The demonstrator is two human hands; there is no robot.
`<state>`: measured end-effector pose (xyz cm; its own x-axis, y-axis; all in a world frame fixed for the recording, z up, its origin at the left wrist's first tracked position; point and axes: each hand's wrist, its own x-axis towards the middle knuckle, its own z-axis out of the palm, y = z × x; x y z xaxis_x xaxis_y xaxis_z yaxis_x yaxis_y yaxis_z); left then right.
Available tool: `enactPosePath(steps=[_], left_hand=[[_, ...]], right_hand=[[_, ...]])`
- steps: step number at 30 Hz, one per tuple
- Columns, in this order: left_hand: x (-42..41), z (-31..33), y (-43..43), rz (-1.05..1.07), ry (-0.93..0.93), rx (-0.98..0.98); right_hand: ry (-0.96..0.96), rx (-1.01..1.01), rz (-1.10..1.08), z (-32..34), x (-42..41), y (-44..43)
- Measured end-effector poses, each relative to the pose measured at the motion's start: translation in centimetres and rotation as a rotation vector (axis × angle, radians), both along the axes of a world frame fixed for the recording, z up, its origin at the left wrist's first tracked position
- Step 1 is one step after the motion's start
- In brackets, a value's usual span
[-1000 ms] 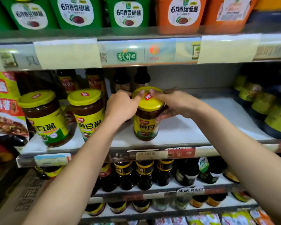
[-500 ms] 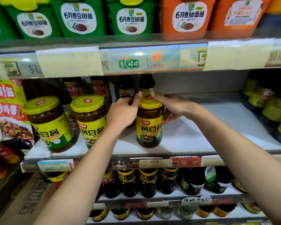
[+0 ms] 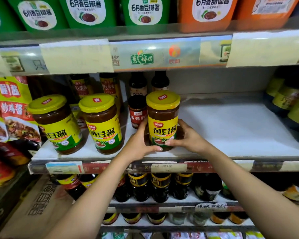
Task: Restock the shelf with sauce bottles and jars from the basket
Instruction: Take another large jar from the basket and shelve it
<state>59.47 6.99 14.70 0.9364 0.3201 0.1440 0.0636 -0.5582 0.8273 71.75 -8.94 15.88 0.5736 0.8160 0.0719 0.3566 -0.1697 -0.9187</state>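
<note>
1. Glass jar of brown sauce point(image 3: 162, 118), with a yellow lid and a yellow-and-green label: upright near the front edge of the white middle shelf point(image 3: 231, 128), centre of the scene. Its base is hidden behind both thumbs, so contact with the shelf cannot be told.
2. Left hand point(image 3: 138, 145): fingers wrapped round the jar's lower left side, thumb laid across the front of its base.
3. Right hand point(image 3: 188, 138): fingers curled behind the jar's lower right side, thumb tip pressed on the lower front label.
4. Two matching yellow-lidded jars, on the same shelf to the left: far-left jar point(image 3: 57, 125) and middle jar point(image 3: 102, 123), apart from each other.
5. Small dark-lidded jar with red label point(image 3: 137, 111): just behind and left of the held jar.
6. Two dark-capped bottles point(image 3: 138, 83): far, at the back of the shelf behind the small jar.
7. Two tall bottles with yellow-and-red labels point(image 3: 110, 85): far, behind the matching jars.
8. Row of dark jars with yellow-green labels point(image 3: 286, 99): far right end of the shelf, well apart from the held jar.
9. Green pouches point(image 3: 90, 11) and orange tubs point(image 3: 205, 12): upper shelf.
10. Dark bottles with black-and-gold bands point(image 3: 160, 187): lower shelf, below the hands.
11. Yellow-and-red sachets point(image 3: 12, 107): hanging at the left edge.
</note>
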Motion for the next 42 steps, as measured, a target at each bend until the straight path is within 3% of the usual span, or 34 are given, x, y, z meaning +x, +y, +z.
enactPosePath(steps=[13, 42], left_hand=[[-1.4, 0.1, 0.7, 0.059, -0.006, 0.1], [-2.5, 0.2, 0.6, 0.077, -0.034, 0.07]], right_hand=[[-0.038, 0.034, -0.047, -0.4, -1.6, 1.5], [-0.019, 0.019, 0.024, -0.6, -3.2, 1.6]])
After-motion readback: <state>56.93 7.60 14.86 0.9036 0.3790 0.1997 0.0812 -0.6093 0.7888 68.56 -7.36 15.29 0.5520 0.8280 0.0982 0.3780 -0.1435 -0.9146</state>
